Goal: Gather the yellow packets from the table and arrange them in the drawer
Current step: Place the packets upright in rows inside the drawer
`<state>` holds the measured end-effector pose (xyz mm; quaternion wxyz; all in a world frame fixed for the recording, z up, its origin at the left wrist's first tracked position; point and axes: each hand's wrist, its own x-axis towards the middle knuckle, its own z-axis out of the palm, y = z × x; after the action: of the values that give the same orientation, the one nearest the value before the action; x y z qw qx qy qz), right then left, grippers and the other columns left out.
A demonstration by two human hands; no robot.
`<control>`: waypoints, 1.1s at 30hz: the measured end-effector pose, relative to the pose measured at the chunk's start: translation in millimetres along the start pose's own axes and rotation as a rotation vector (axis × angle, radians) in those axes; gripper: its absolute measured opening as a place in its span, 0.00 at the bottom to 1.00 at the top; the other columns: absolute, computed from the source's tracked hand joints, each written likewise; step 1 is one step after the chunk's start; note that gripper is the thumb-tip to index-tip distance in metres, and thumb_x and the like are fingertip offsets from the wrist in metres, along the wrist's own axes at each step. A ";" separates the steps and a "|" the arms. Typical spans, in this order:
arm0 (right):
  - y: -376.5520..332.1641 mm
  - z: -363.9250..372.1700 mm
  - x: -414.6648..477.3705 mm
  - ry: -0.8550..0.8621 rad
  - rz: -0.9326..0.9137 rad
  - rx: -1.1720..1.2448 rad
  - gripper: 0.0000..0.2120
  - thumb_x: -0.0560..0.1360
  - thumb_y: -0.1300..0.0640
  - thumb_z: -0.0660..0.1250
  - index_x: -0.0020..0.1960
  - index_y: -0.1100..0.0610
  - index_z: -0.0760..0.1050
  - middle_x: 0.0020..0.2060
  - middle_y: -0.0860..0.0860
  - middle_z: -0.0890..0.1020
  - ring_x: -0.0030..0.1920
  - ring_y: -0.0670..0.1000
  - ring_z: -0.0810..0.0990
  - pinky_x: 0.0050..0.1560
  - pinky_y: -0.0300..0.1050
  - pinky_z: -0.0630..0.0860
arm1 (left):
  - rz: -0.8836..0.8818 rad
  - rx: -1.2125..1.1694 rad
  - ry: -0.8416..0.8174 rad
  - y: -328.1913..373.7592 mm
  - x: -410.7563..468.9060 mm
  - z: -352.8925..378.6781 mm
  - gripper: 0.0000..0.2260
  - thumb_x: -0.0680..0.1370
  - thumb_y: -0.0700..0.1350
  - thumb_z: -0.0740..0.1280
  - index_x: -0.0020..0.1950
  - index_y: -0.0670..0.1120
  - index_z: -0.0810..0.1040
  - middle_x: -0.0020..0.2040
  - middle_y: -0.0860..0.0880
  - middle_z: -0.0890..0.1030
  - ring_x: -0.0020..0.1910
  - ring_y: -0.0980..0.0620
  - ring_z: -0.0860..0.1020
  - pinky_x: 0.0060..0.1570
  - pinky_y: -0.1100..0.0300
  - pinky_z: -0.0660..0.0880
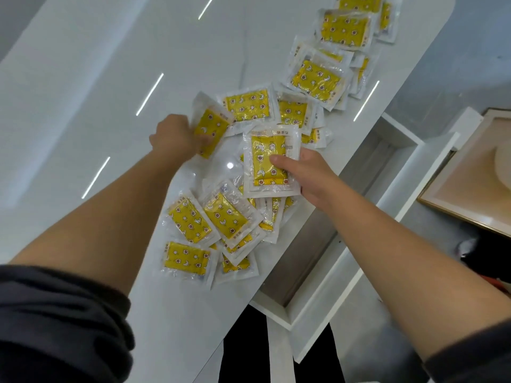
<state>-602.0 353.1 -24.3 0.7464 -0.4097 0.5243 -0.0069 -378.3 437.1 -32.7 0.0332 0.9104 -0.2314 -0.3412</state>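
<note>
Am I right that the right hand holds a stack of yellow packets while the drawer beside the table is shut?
Not quite: the head view shows the drawer open. The right hand does hold a stack of yellow packets.

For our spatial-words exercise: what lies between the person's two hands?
Head view: the packet the left hand grips, the stack of packets in the right hand, and a glossy strip of table between them.

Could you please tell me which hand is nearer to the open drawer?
Right. The right hand, holding a packet stack, sits at the table edge beside the drawer; the left hand grips a packet farther across the table.
</note>
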 end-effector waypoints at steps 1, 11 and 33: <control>-2.5 -2.3 -1.1 0.001 -0.005 0.013 0.08 0.75 0.61 0.70 0.53 0.52 0.78 0.50 0.52 0.84 0.49 0.51 0.84 0.51 0.49 0.81 | 0.105 0.010 -0.003 5.9 1.5 -6.3 0.19 0.70 0.56 0.74 0.39 0.43 0.72 0.46 0.44 0.74 0.52 0.41 0.76 0.53 0.50 0.71; -4.6 -25.4 -1.9 0.047 0.000 0.054 0.07 0.75 0.61 0.70 0.52 0.53 0.78 0.52 0.53 0.84 0.52 0.53 0.84 0.54 0.52 0.80 | 0.619 0.440 -0.173 81.2 39.6 12.8 0.29 0.73 0.51 0.73 0.70 0.43 0.70 0.75 0.45 0.61 0.70 0.41 0.64 0.66 0.44 0.65; 0.7 -30.8 -11.6 0.064 0.018 0.286 0.07 0.77 0.62 0.66 0.55 0.56 0.77 0.47 0.52 0.85 0.46 0.51 0.85 0.50 0.50 0.82 | 0.461 -0.210 -0.001 53.3 -21.4 -8.4 0.15 0.75 0.44 0.69 0.57 0.46 0.68 0.49 0.46 0.75 0.46 0.47 0.74 0.41 0.57 0.69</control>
<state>-631.8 340.0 -19.2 0.7802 -0.2941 0.5451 -0.0876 -408.3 398.3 -1.6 0.2043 0.8250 -0.3961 -0.3474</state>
